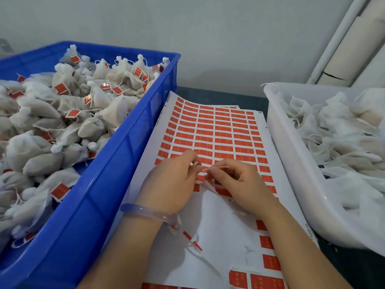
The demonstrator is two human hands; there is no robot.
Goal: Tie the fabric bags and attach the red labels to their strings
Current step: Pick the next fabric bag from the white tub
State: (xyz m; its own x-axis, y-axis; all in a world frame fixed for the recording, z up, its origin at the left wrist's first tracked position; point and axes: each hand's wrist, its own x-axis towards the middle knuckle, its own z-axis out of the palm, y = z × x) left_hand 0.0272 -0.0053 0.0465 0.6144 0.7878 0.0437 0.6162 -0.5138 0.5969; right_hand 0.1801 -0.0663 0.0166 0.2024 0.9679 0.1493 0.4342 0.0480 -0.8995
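View: We look down at two bare hands over a dark worktop [218, 94], with a pale wall behind.
Left hand: The left hand [175, 180] comes in from the lower left with its fingers curled. Thumb and forefinger pinch one end of a string [215, 168]. A clear bracelet [145, 212] sits on the wrist.
Right hand: The right hand [239, 180] meets it from the right, and its fingertips pinch the other end of the same string.
String: Thin and pale, it runs nearly level from left to right, bridging the small gap between the hands. Both hands hold it, so neither is nearer.
Bag: We cannot tell whether a bag hangs from the string, because the hands hide what lies beneath.
Label sheet: A white label sheet [218, 130] of red labels lies under and beyond the hands, its long side running away from us. The near rows are mostly bare and the far rows are full.
Blue crate: On the left, against the sheet's edge, a blue crate [125, 142] is heaped with tied bags [41, 126], many showing red labels.
White bin: On the right, a white bin [291, 174] holds loose bags [343, 132] with no labels showing.
Step, as we judge it: The string is being tied or readied before a label goes on.
Next move, as we judge it: Full labels lie just ahead of the fingertips and beside the right hand, so that hand has the shorter reach.
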